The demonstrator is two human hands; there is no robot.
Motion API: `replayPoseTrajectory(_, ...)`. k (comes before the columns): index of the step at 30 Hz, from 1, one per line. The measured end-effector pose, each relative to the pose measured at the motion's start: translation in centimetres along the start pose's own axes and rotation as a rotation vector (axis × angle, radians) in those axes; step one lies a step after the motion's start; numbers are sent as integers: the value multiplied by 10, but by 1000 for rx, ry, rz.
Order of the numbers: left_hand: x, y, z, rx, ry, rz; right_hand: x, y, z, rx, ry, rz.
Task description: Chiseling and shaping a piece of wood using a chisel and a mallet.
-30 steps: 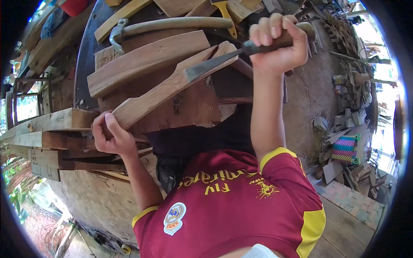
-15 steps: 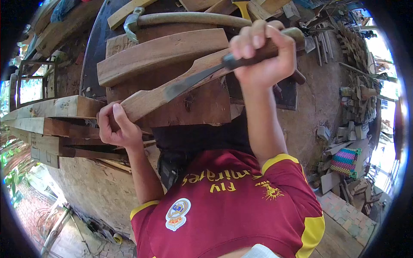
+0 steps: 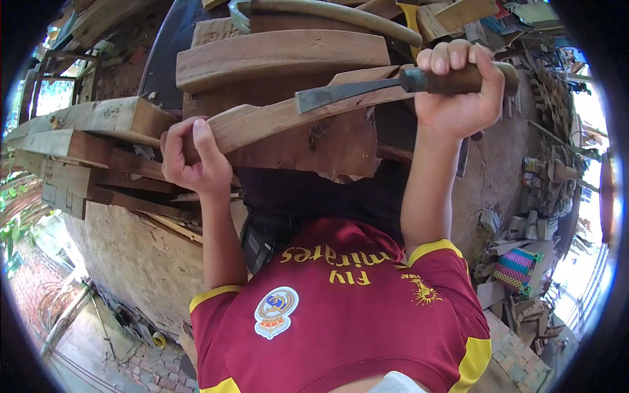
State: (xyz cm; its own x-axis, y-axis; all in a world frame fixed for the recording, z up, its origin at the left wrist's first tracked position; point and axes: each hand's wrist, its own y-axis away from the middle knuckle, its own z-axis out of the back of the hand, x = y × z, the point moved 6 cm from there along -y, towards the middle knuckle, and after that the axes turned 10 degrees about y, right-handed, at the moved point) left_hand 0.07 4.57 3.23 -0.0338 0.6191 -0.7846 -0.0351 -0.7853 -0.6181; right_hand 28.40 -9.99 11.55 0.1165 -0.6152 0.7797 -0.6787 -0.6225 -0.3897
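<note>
My left hand [image 3: 196, 157] is closed round the near left end of a curved, notched piece of wood [image 3: 262, 123]. In my right hand [image 3: 462, 88] is a chisel [image 3: 347, 93], gripped by its dark wooden handle. Its broad flat blade points left and lies over the middle of the notched piece; whether it touches the wood I cannot tell. The far right end of that piece is hidden behind the handle and my right hand. Just beyond lies a thicker curved wooden block [image 3: 282, 59], resting on a brown wooden board [image 3: 308, 150].
A hammer [image 3: 327, 14] with a long wooden handle lies past the block, near a yellow-handled tool [image 3: 411, 25]. Stacked timber beams [image 3: 85, 124] jut in at the left. Wood scraps and a colourful woven bag [image 3: 514, 268] are on the right.
My right hand has moved right with the chisel, whose blade now lies flatter. My left hand and the notched wood sit slightly further right in view, along with the whole bench.
</note>
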Motion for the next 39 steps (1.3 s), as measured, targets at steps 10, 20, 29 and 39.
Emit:
replayPoseTrajectory(10,-5,-3,-3,33,-18,-18,27,10,77,-401,350,-41)
replayPoseTrajectory(20,-5,-3,-5,40,8,-9,23,13,46,-364,472,-77)
replayPoseTrajectory(29,-5,-4,-2,12,-13,-12,-27,31,4,58,633,-174)
replayPoseTrajectory(39,-4,-3,-4,14,-11,-33,8,28,31,-366,460,-142)
